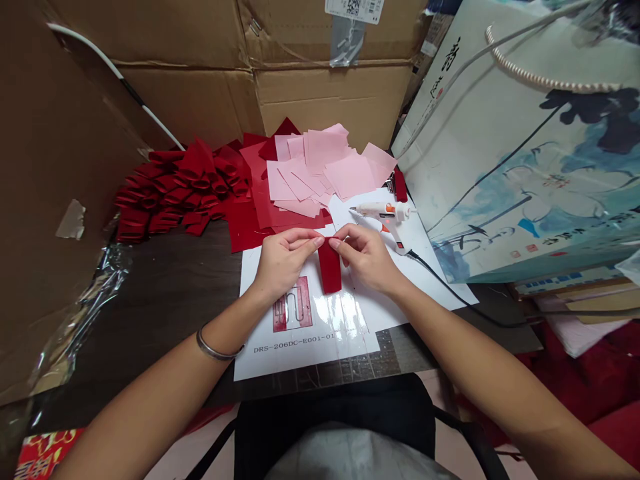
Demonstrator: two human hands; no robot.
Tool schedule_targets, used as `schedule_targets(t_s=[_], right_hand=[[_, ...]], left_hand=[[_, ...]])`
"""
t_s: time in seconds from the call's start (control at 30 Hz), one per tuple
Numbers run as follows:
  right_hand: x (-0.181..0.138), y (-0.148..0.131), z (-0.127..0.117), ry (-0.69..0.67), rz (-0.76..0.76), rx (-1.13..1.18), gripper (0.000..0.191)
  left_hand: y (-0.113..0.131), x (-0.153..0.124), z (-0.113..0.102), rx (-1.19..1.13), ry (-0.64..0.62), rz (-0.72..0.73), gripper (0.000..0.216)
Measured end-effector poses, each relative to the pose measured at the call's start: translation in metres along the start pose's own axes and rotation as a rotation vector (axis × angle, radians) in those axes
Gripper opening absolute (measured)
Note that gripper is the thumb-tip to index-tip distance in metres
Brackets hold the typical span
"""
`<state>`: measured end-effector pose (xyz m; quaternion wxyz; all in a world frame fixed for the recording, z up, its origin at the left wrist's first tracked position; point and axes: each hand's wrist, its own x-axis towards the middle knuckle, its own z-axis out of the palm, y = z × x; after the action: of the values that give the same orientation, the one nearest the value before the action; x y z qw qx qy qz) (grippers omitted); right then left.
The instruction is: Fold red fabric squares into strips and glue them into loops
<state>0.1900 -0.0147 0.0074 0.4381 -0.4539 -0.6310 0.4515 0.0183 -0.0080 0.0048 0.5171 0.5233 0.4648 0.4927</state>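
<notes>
A folded strip of dark red fabric [330, 268] hangs down over the white paper sheets. My left hand [286, 259] pinches its upper left edge between thumb and fingers. On the other side, my right hand [364, 255] grips the upper right edge the same way. Just beyond the right hand lies a white glue gun [385, 212] with orange parts, its black cord running off to the right. Below the left hand, a printed sheet [310, 365] shows a red pattern picture and a code line.
Folded red fabric pieces [175, 190] are heaped at the back left. Pink square pieces [320, 163] lie over flat red sheets [240, 223] at the back middle. Cardboard [330, 93] walls the back and left; a large painted paper bag [530, 147] stands on the right.
</notes>
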Motion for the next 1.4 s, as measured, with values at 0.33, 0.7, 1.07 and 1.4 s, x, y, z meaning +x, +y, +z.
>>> schedule_targets(t_s=[0.33,0.7,1.07,1.4], right_hand=[[0.000,-0.002,0.001,-0.061,0.051,0.004,0.020],[-0.002,-0.004,0.002,-0.147,0.124,0.122,0.016],[0.005,0.001,-0.006,-0.124,0.199,0.046,0.011],[0.006,-0.005,-0.009,-0.169,0.300,0.162,0.011]], left_hand=[[-0.002,0.003,-0.004,-0.090,0.028,0.012,0.023],[-0.006,0.001,0.000,0.041,-0.169,0.087,0.023],[-0.003,0.004,0.000,-0.145,0.047,0.114,0.020],[-0.003,0.007,-0.002,-0.153,0.150,0.116,0.024]])
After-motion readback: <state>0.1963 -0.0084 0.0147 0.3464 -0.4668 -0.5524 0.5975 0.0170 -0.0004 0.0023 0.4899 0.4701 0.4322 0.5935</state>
